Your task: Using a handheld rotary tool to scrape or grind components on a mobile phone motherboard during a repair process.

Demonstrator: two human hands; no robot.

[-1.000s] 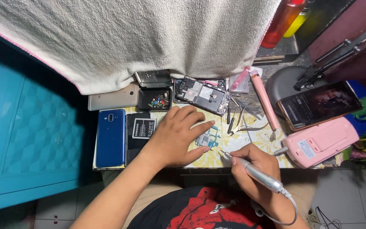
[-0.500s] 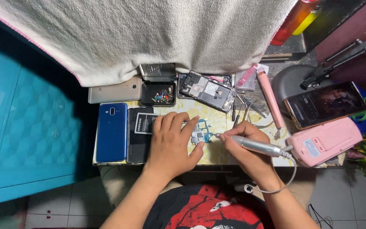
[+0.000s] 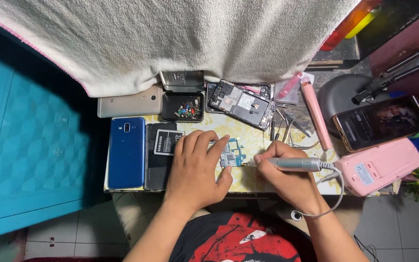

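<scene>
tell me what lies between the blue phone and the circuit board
In the head view, a black phone battery and the left hand lie between the blue phone and the circuit board.

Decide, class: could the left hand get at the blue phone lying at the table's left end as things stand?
Probably yes: the left hand holds nothing, only pressing the circuit board, and just the flat battery lies between it and the blue phone.

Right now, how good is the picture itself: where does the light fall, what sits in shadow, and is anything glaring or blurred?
Head view: light falls on the small table, so the left hand, right hand and circuit board show sharply; the teal surface to the left sits in deep shadow; the upper right corner is dim; the phone screen glows faintly without glare; no motion blur shows.
</scene>
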